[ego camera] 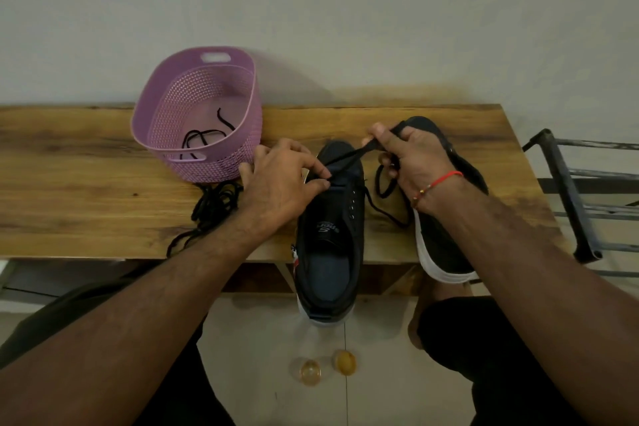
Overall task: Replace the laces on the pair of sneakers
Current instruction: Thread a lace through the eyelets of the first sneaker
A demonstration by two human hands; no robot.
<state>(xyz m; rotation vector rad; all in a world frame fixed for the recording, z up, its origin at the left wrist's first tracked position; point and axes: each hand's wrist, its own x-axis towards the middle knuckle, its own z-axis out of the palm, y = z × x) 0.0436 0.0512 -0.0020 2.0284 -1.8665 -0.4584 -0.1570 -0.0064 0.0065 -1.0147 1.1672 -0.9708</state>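
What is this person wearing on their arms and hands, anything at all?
Both forearms are bare, with no sleeves in view and no gloves. The right hand has a thin red thread bracelet with small gold beads at the wrist. The left hand wears nothing visible.

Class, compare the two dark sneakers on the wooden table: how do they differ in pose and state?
The dark sneaker in the middle stands upright, opening upward, with a black lace being pulled through its front eyelets by both hands; the dark sneaker on the right lies tilted on its side, white sole showing, and no lace shows on it. Both are dark with white soles, heels overhanging the wooden table.
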